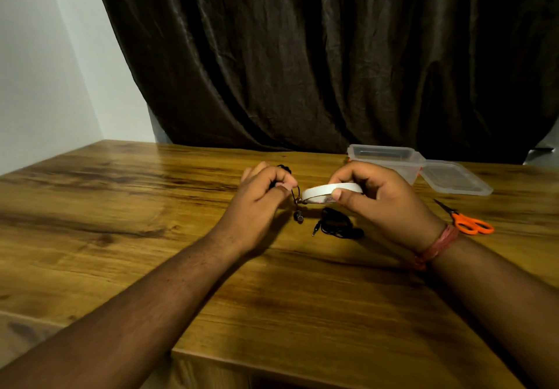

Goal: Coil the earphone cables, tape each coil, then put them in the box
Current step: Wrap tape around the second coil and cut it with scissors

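My left hand [263, 190] grips a coiled black earphone cable [295, 195] above the table; an earbud [298, 216] dangles below it. My right hand [375, 198] holds a white tape roll [320, 190] flat, thumb on its rim, its near edge touching the cable by my left fingers. A second black earphone coil [337, 224] with its jack lies on the table just beneath the roll. The clear plastic box [382, 158] stands open behind my right hand, its hinged lid [455, 179] lying to the right.
Orange-handled scissors [469, 222] lie right of my right wrist. The wooden table [121, 207] stretches wide to the left, with its front edge near me. A dark curtain hangs behind the table, and a white wall stands at the left.
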The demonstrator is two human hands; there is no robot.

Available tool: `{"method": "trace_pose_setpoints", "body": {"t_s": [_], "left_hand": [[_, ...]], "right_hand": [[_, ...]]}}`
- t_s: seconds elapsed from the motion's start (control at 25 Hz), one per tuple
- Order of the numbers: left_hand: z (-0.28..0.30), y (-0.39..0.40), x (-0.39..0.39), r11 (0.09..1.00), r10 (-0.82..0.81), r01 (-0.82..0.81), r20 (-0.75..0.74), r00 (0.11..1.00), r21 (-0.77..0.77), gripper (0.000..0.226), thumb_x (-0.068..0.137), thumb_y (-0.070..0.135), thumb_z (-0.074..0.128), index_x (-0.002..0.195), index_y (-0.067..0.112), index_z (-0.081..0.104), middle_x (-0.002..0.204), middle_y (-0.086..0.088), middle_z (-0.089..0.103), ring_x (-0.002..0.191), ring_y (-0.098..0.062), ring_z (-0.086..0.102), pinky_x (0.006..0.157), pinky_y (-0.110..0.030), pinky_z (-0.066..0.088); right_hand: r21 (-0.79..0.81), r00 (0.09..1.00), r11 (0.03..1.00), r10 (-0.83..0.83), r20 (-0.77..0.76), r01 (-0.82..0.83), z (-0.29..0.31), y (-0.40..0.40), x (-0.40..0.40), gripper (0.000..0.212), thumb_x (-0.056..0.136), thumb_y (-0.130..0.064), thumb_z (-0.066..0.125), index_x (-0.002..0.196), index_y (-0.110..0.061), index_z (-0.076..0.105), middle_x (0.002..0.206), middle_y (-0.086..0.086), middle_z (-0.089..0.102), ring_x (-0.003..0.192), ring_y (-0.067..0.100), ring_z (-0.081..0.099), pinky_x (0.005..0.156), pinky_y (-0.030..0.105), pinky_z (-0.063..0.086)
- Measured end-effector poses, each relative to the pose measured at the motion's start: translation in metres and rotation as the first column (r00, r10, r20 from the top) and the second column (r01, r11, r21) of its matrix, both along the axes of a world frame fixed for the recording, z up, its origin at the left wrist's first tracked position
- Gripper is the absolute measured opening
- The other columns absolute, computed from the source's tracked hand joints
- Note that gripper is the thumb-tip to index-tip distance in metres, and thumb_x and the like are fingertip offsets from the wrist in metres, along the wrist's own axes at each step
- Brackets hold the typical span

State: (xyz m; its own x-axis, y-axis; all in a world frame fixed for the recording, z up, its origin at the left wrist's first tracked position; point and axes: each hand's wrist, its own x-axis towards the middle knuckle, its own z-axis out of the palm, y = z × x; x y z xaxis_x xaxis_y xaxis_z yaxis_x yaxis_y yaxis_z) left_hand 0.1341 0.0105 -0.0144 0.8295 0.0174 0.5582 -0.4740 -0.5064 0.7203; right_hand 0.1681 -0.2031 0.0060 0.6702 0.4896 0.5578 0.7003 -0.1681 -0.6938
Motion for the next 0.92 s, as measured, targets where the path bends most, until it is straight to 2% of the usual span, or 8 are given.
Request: {"method": "trace_pose_setpoints", "body": {"t_s": [0.12, 0.24, 0.36, 0.44, 0.68, 0.8, 0.92], "left_hand": [[-0.0023, -0.0032, 0.0016, 0.989, 0.027, -0.032, 0.034, 0.999, 0.148, 0.022, 0.089, 0.046, 0.047, 0.086, 0.03, 0.06, 0.092, 0.012, 0.054, 0.099, -0.009, 0.045, 0.081, -0.017, 0.034], [-0.0037, -0.0027, 0.0047, 0.977, 0.045, -0.059, 0.072, 0.996, 0.205, 0.024, 0.086, 0.057, 0.048, 0.084, 0.035, 0.057, 0.09, 0.014, 0.052, 0.097, -0.009, 0.046, 0.079, -0.017, 0.036], [-0.0043, -0.0017, 0.0053, 0.972, 0.06, -0.077, 0.084, 0.995, 0.22, 0.007, 0.091, 0.035, 0.061, 0.086, 0.035, 0.056, 0.09, 0.014, 0.052, 0.096, -0.01, 0.046, 0.079, -0.022, 0.037], [-0.0037, -0.0028, 0.0045, 0.969, 0.069, -0.087, 0.085, 0.994, 0.232, 0.013, 0.092, 0.026, 0.062, 0.086, 0.036, 0.056, 0.091, 0.013, 0.053, 0.097, -0.009, 0.046, 0.079, -0.019, 0.035], [-0.001, -0.006, 0.0011, 0.968, 0.074, -0.085, 0.056, 0.996, 0.236, 0.017, 0.091, 0.026, 0.06, 0.082, 0.04, 0.055, 0.091, 0.012, 0.055, 0.097, -0.008, 0.048, 0.078, -0.018, 0.036], [0.0011, -0.0068, 0.0, 0.966, 0.075, -0.084, 0.048, 0.996, 0.243, 0.016, 0.09, 0.022, 0.059, 0.081, 0.034, 0.056, 0.088, 0.01, 0.054, 0.095, -0.01, 0.048, 0.077, -0.017, 0.036], [0.0012, -0.0074, -0.0002, 0.958, 0.084, -0.095, 0.051, 0.995, 0.269, 0.011, 0.089, 0.018, 0.059, 0.082, 0.026, 0.057, 0.087, 0.007, 0.053, 0.094, -0.014, 0.048, 0.079, -0.024, 0.039]], "right_hand": [[-0.073, 0.989, 0.994, -0.072, 0.13, 0.082, -0.0024, 0.0025, 0.001, 0.005, 0.088, -0.021, 0.065, 0.092, -0.023, 0.067, 0.08, -0.003, 0.064, 0.073, 0.012, 0.059, 0.064, 0.033, 0.049], [-0.133, 0.971, 0.985, -0.075, 0.227, 0.107, -0.0038, 0.0045, -0.0002, 0.007, 0.088, -0.018, 0.068, 0.093, -0.023, 0.066, 0.079, -0.004, 0.064, 0.072, 0.012, 0.059, 0.062, 0.037, 0.048], [-0.145, 0.951, 0.98, -0.086, 0.297, 0.133, -0.0038, 0.0051, -0.0006, 0.007, 0.086, -0.023, 0.066, 0.093, -0.025, 0.065, 0.081, -0.008, 0.065, 0.074, 0.01, 0.06, 0.062, 0.034, 0.047], [-0.155, 0.939, 0.975, -0.102, 0.329, 0.16, -0.0038, 0.0052, 0.0009, 0.009, 0.085, -0.025, 0.065, 0.094, -0.023, 0.066, 0.083, -0.008, 0.065, 0.076, 0.009, 0.06, 0.064, 0.034, 0.047], [-0.192, 0.91, 0.966, -0.082, 0.406, 0.172, -0.0044, 0.0067, 0.0014, 0.01, 0.085, -0.021, 0.065, 0.095, -0.022, 0.065, 0.086, -0.012, 0.063, 0.08, 0.004, 0.057, 0.065, 0.025, 0.044], [-0.211, 0.908, 0.961, -0.077, 0.411, 0.177, -0.0045, 0.0073, 0.0024, 0.011, 0.085, -0.023, 0.064, 0.095, -0.02, 0.066, 0.085, -0.01, 0.065, 0.079, 0.006, 0.058, 0.065, 0.029, 0.045], [-0.215, 0.912, 0.961, -0.076, 0.403, 0.175, -0.0051, 0.0074, 0.0025, 0.012, 0.085, -0.024, 0.064, 0.095, -0.02, 0.067, 0.084, -0.009, 0.065, 0.077, 0.008, 0.059, 0.065, 0.032, 0.046]]}}
